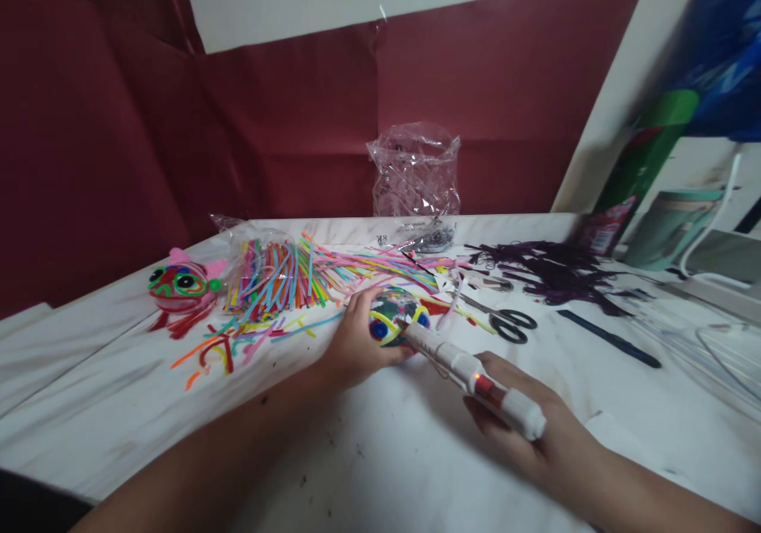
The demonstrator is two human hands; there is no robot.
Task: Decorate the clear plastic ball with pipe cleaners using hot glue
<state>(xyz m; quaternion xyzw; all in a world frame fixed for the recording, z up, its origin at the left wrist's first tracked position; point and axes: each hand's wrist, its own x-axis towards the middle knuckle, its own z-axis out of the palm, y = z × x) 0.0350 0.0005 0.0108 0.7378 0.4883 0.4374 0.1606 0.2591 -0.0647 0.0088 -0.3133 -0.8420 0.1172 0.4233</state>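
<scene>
My left hand (pixel 355 341) is curled around a small round craft ball (pixel 393 316) covered in coloured pipe cleaners, with painted eyes, resting on the white table (pixel 380 454). In my right hand (pixel 516 414) I grip a white glue gun (pixel 469 370) with a red light on its body. Its nozzle touches the ball's right side.
A pile of coloured pipe cleaners (pixel 279 279) lies left of centre, beside a finished red-and-pink animal figure (pixel 181 283). Black scissors (pixel 505 320), dark purple strands (pixel 547 267), a blue pen (pixel 609 339) and a clear plastic bag (pixel 414 170) lie beyond. Bottles stand at the right.
</scene>
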